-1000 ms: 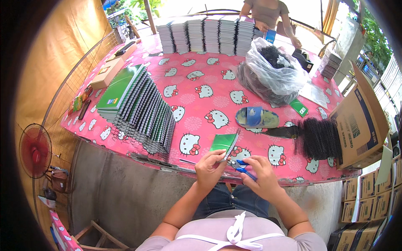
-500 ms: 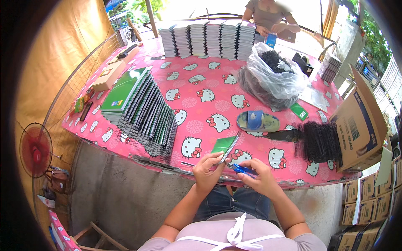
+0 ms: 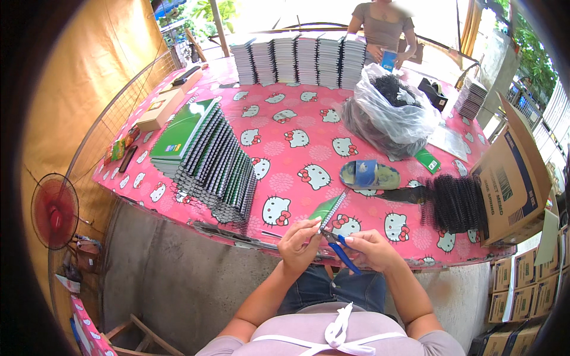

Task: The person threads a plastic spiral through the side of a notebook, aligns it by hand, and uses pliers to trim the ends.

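Observation:
My left hand [image 3: 301, 244] is closed on a small green spiral notebook [image 3: 324, 209], which it holds tilted over the table's front edge. The notebook's coil edge faces right. In my right hand [image 3: 373, 251] is a pair of pliers with blue handles [image 3: 342, 256]. The handles are spread apart, and the metal jaws are at the near end of the notebook's coil. Whether the jaws grip the wire is too small to tell. A tall stack of green spiral notebooks [image 3: 208, 157] stands to the left of my hands.
A blue and yellow-green slipper [image 3: 369, 174] lies ahead, near black plastic coils [image 3: 452, 203] and an open cardboard box [image 3: 512, 178]. Behind are a plastic bag of black coils [image 3: 389, 113] and a row of notebook stacks [image 3: 300, 58]. Across the table stands a person [image 3: 385, 29] holding a blue item.
The pliers have turned in my right hand, their handles now spread and pointing down toward me. The notebook has tilted more upright. The person opposite has shifted their hands around the blue item.

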`<state>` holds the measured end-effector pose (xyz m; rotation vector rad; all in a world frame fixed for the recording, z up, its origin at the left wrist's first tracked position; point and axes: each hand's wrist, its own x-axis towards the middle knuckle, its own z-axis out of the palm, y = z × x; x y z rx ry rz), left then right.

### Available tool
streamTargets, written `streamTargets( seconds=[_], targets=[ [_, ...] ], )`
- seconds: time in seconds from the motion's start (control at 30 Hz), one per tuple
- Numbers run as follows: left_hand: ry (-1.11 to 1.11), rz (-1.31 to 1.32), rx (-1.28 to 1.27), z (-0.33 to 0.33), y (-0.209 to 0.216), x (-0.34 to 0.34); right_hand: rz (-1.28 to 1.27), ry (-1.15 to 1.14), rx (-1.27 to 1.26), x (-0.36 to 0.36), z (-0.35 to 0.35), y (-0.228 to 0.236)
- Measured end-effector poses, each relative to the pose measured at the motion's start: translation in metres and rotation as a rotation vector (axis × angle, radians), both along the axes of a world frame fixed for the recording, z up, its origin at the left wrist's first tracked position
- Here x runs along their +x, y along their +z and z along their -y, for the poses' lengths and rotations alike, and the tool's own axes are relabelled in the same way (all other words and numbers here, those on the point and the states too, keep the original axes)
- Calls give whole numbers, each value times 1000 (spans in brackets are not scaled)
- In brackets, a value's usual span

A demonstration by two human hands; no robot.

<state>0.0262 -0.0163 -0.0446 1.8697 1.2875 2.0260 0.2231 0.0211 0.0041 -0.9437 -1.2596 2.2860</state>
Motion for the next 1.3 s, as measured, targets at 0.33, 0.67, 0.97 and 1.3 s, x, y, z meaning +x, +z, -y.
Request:
streamTargets(
  seconds=[0.33, 0.67, 0.97, 1.3],
  targets=[
    [144, -87, -36, 3, 50, -35, 618, -179, 1780, -15, -25, 24],
    [689, 289, 307, 36, 160, -166, -562, -377, 1014, -218, -77, 183],
    [692, 432, -4, -23, 161, -202, -421, -389, 1128, -324, -124, 122],
    [569, 356, 70, 49, 154, -210, 164, -151, 1749, -127, -71, 99]
  ],
)
